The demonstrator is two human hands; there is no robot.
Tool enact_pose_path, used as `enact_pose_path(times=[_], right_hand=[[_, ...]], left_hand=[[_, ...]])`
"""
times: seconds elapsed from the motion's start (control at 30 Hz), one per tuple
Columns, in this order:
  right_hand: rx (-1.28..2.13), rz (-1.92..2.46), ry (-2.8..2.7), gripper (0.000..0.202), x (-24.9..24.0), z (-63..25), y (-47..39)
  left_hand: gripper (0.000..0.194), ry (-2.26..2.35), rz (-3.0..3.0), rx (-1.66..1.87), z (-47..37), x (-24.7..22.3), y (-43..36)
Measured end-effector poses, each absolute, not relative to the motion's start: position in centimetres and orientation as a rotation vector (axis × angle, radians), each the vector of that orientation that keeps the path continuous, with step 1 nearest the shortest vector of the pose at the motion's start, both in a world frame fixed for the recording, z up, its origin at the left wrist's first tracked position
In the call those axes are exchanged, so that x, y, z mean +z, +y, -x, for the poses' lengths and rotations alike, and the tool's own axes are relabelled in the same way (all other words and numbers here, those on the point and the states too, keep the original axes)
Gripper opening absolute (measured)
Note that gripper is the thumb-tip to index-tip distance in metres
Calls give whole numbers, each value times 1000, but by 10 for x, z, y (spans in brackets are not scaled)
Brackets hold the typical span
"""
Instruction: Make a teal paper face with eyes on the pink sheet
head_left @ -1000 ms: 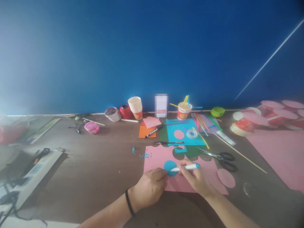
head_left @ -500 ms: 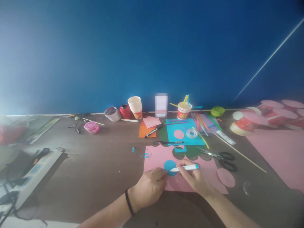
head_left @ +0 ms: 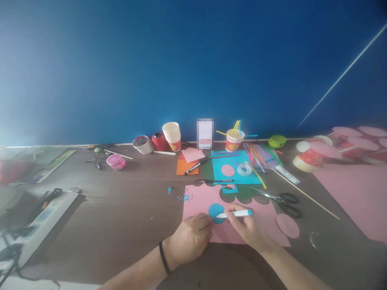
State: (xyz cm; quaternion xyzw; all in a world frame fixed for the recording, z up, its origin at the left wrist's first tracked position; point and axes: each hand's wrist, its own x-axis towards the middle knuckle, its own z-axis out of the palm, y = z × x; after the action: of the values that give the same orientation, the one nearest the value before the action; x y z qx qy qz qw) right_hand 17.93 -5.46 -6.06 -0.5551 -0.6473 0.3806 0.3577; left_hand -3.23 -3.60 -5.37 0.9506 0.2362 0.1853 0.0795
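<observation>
A blue paper circle [head_left: 215, 210] lies over a pink paper sheet [head_left: 198, 201] that has scalloped cut-outs along its far edge. My left hand [head_left: 195, 233], a dark band on its wrist, has its fingers curled at the circle's lower left edge and grips it there; the fingertips are partly hidden. In my right hand [head_left: 246, 225] is a white marker [head_left: 237, 214] with a blue end, pinched between thumb and fingers. Its tip points left and is over the circle. A pink paper circle [head_left: 288, 226] rests by the sheet's right side.
Scissors [head_left: 279, 197] and a black pen [head_left: 214, 181] lie beyond the sheet. Farther back stand stacked paper cups [head_left: 172, 136] and a cup with straws [head_left: 235, 141]. A tape roll [head_left: 244, 169] sits on blue paper. At left is a power strip [head_left: 48, 225].
</observation>
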Motion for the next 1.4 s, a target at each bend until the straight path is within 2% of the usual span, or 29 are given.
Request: enact_pose_path(times=[0.57,0.67,1.0,1.4], right_hand=[[998,1411,-1614,23,-58,-181,-56],[1028,1376,-1490,21,-57,-183,-57],[706,1403,-1040,19,-44,-220,-46],[726,1197,-685,20,-36,-271,-42]], left_hand=[[24,704,-2841,552,33,-56,-36],[23,704,-2820,507,34,-57,-35],[25,691,-2771,445,40,-62,-32],[28,726,-2671,667,37,-51,-33]])
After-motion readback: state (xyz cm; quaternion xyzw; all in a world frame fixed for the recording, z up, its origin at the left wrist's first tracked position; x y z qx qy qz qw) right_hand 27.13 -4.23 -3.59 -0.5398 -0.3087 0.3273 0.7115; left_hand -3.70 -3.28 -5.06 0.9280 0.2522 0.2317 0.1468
